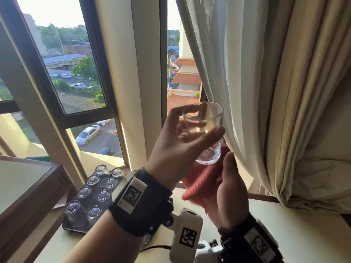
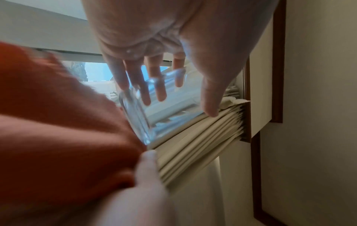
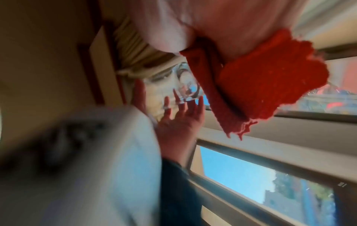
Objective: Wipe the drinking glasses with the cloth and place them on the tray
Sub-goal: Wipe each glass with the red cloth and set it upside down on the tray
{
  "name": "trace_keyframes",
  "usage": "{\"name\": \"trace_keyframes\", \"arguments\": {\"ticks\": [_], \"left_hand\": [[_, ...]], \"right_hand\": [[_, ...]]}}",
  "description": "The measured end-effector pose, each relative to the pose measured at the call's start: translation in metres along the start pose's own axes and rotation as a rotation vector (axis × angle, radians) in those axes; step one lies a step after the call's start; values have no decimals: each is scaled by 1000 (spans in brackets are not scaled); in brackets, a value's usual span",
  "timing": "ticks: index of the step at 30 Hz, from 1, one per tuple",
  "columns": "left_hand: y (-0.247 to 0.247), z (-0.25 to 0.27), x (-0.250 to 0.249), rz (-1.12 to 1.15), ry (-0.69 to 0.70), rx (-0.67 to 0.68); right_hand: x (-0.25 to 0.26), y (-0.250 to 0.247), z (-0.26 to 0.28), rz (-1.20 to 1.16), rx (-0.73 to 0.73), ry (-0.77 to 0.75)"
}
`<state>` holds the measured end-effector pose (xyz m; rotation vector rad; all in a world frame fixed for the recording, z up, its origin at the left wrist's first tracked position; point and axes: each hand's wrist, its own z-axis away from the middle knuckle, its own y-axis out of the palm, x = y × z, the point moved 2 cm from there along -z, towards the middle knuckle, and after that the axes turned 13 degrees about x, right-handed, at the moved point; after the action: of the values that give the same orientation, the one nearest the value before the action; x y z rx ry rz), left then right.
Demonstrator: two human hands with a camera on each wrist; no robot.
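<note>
My left hand (image 1: 197,126) grips a clear drinking glass (image 1: 206,133) in the air before the window, thumb on the near side and fingers on the far side. The glass is tilted, mouth up and base down. My right hand (image 1: 224,179) holds a red-orange cloth (image 1: 203,179) right under the glass's base, thumb along the cloth's right side. The left wrist view shows the glass (image 2: 154,110) between fingers and thumb, the cloth (image 2: 58,122) against its base. In the right wrist view the cloth (image 3: 270,85) hangs beside the glass (image 3: 173,82). A dark tray (image 1: 74,229) at lower left carries several upturned glasses (image 1: 103,195).
A cream curtain (image 1: 266,92) hangs close to the right of the glass. The window frame (image 1: 144,82) stands behind it. A wood-framed top (image 1: 28,186) sits left of the tray. The pale ledge (image 1: 294,234) runs below my hands.
</note>
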<state>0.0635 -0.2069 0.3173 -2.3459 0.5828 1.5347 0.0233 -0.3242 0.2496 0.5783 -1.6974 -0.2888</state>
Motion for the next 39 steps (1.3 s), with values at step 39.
{"name": "trace_keyframes", "arguments": {"ticks": [39], "left_hand": [[-5,28,29,-22,45,-61]], "right_hand": [[59,-17,8,426,-119,-280]]}}
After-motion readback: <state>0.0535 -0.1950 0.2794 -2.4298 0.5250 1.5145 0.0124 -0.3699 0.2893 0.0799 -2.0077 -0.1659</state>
